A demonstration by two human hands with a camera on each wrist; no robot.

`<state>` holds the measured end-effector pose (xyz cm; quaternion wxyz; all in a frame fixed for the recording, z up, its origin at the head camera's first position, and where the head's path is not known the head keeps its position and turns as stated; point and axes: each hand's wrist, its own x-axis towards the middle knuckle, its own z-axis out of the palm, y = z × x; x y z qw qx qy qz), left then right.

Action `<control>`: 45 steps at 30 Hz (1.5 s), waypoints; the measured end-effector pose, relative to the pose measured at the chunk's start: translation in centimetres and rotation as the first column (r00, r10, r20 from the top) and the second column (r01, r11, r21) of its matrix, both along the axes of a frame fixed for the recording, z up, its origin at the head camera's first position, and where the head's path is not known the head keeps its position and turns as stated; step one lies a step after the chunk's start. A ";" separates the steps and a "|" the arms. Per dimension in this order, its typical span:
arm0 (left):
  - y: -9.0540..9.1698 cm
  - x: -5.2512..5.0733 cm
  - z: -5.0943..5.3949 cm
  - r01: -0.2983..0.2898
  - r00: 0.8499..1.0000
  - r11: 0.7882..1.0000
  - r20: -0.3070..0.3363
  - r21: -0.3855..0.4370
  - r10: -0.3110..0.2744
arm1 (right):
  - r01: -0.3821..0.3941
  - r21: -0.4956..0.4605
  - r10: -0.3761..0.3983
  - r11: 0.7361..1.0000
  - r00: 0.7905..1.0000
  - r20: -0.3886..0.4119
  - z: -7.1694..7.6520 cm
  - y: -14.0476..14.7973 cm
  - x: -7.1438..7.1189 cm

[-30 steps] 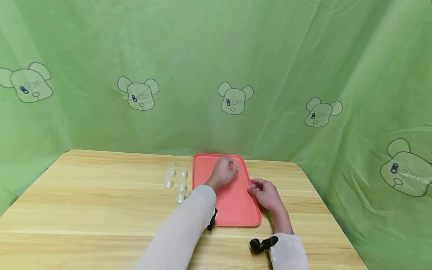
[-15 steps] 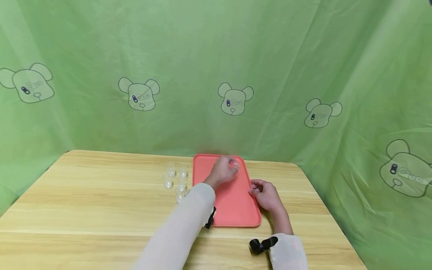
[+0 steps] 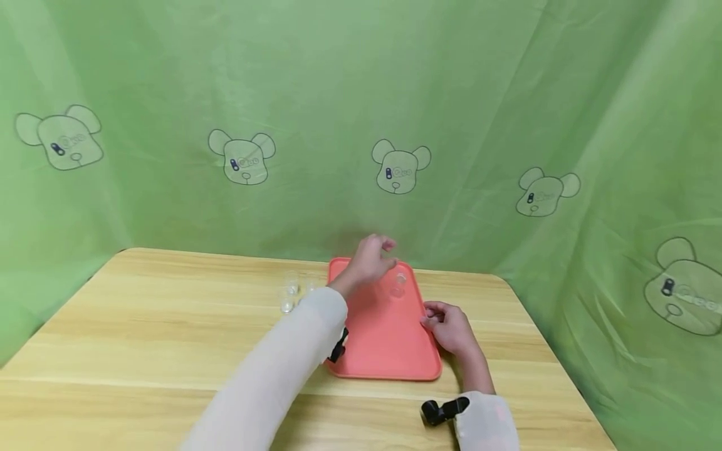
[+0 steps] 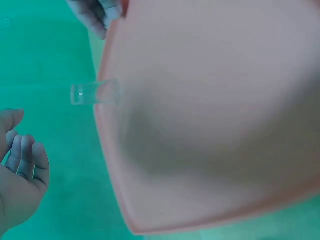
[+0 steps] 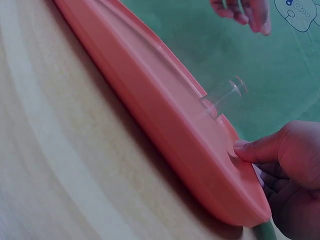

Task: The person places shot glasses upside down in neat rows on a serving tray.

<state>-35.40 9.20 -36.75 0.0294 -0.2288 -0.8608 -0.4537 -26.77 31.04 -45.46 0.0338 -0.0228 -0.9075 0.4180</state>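
Note:
A small clear glass (image 3: 397, 288) stands upright on the red tray (image 3: 389, 338), near its far right corner. My left hand (image 3: 369, 260) hovers above the far end of the tray, apart from the glass, with nothing between its fingers. In the left wrist view that left hand (image 4: 22, 180) has loosely bent fingers. At the tray's right side, my right hand (image 3: 449, 327) holds the edge. The right wrist view shows the right hand's thumb (image 5: 250, 150) on the rim and its other fingers outside it, partly hidden; the glass (image 5: 222, 99) stands beyond.
More clear glasses (image 3: 291, 285) stand on the wooden table (image 3: 169, 326) left of the tray, some hidden behind my left sleeve (image 3: 282, 357). A green curtain (image 3: 316, 207) with bear-head drawings hangs close behind the table's far edge.
My left hand has let go of the glass, leaving it on the tray, and has risen away to the left. My right hand stays at the tray's edge. The head view has shifted slightly.

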 end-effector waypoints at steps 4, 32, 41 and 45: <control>-0.4 0.6 1.3 0.014 1.000 1.000 -0.011 -0.005 -0.014 | 0.007 0.004 -0.007 1.000 1.000 0.003 -0.2 0.3 0.0; -13.4 2.4 2.4 0.055 0.989 0.991 -0.131 -0.124 -0.072 | 0.006 -0.011 -0.006 1.000 1.000 0.014 -0.3 0.3 0.3; -17.2 3.5 0.2 0.016 0.995 0.991 -0.099 -0.131 -0.029 | 0.002 -0.011 -0.002 1.000 1.000 0.020 -0.2 0.2 0.1; -19.0 4.0 -0.7 -0.020 0.996 0.994 -0.087 -0.103 0.011 | 0.000 -0.033 0.001 0.999 1.000 0.018 -0.1 0.0 -0.1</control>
